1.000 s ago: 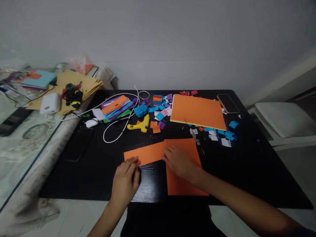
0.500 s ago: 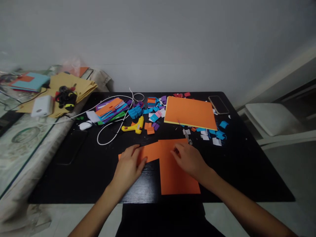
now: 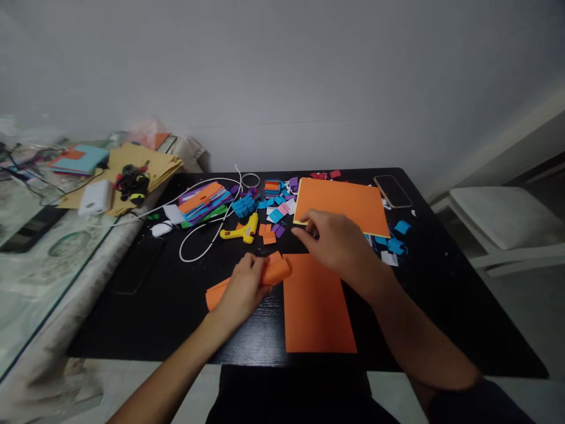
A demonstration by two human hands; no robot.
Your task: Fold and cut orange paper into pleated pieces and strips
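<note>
My left hand [image 3: 245, 281] is closed around an orange paper strip [image 3: 276, 270], which bends up into a curve at its right end. The strip sits low over the black table, left of a flat orange sheet [image 3: 315, 312]. My right hand [image 3: 329, 238] is above the far end of that sheet, overlapping the near edge of an orange-topped paper stack [image 3: 348, 200]. Its fingers are curled, with a gap between thumb and forefinger, and nothing shows in them. The hand and wrist hide the table behind them, including where the scissors lay.
A yellow glue gun [image 3: 242, 229] lies beyond my left hand, beside a white cable [image 3: 180, 250]. Cut paper pieces [image 3: 282, 209] are scattered around the stack [image 3: 304, 185]. A phone [image 3: 392, 191] lies at the right, a white mouse [image 3: 161, 228] at the left.
My left hand has gathered up the orange strip, which lay flat and now curves. My right hand has risen off the orange sheet and moved away from me. The view has shifted slightly.
</note>
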